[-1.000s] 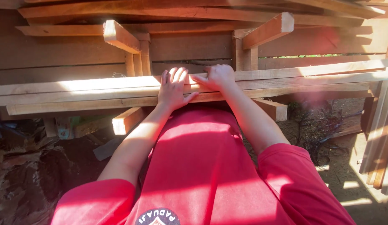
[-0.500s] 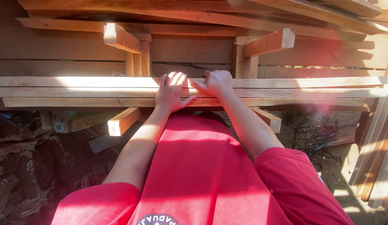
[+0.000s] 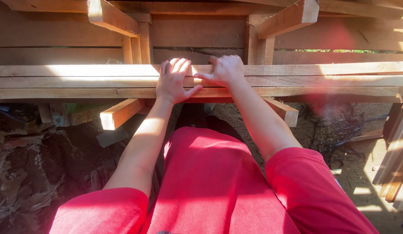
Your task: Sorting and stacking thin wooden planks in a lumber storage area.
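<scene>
Both hands [image 3: 197, 78] flat on planks [image 3: 318, 80] (sunlit), dirt floor [image 3: 348, 169] below.

Both ends of the long planks [image 3: 296, 80] beyond the frame edges.

The person wears a plain red short-sleeved shirt [image 3: 210, 186] of smooth, slightly shiny cloth. Its two sleeves end above the elbows, each with a rounded hem, so both forearms are bare from there down. The front of the shirt hangs in soft folds, with a bright band of sunlight across the upper part and shadow lower down and along the sides. The left hand [image 3: 172, 82] and the right hand [image 3: 225, 71] are bare: no gloves, rings, watch or wristband show on either wrist. The fingers are short, with trimmed nails. Nothing else of the clothing is in view.
</scene>
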